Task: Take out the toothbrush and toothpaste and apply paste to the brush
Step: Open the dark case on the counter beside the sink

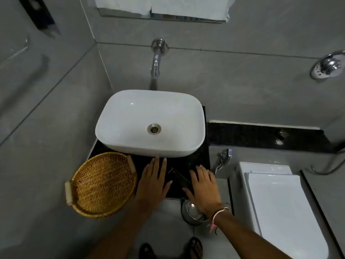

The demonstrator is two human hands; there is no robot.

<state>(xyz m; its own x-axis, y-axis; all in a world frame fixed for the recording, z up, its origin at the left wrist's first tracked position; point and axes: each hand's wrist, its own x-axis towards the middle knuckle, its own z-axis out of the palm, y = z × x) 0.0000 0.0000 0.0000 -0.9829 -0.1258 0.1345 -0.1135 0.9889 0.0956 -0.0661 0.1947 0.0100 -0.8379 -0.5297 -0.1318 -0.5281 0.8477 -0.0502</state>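
Resting flat, open, holding nothing: left hand (152,179) & right hand (204,186) on black counter (143,165), beside empty wicker basket (101,186), w/ empty basin (149,122) behind.

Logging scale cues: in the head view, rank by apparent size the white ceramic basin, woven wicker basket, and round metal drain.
1. White ceramic basin
2. Woven wicker basket, though nearness to the camera enlarges it
3. Round metal drain

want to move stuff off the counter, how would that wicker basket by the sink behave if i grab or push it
The wicker basket looks empty, so it is probably light for its size. Its woven wall should be fairly stiff with slight give. It overhangs the dark counter edge, so a push could tip it off; the side handle offers a grip.
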